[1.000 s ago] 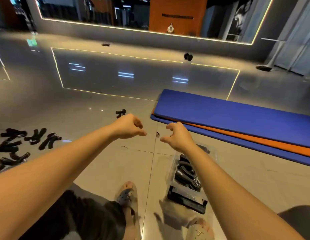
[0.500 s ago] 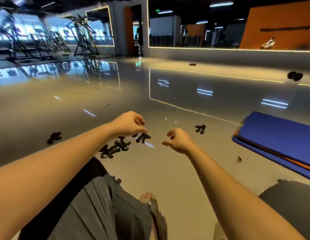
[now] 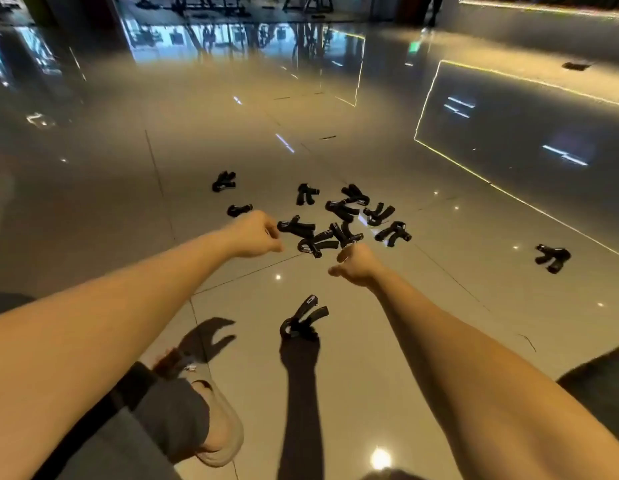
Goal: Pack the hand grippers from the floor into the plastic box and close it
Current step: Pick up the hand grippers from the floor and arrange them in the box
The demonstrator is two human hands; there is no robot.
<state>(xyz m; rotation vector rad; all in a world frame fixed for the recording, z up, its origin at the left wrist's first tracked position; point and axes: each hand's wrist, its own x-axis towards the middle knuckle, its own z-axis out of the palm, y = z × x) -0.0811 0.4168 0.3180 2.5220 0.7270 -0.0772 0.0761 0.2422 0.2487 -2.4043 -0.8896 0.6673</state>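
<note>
Bare floor [image 3: 387, 341] lies open between the two outstretched forearms, broken only by a lone hand gripper [image 3: 302, 320] lying midway. Just beyond the left hand [image 3: 256, 235] and right hand [image 3: 356, 268], the heap of hand grippers [image 3: 339, 223] is tangled, with pieces touching and overlapping. A single gripper [image 3: 552, 258] sits well apart on the right, open floor all round it.

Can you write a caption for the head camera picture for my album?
Left hand and right hand reach, empty, over a shiny floor toward scattered black hand grippers.
</note>
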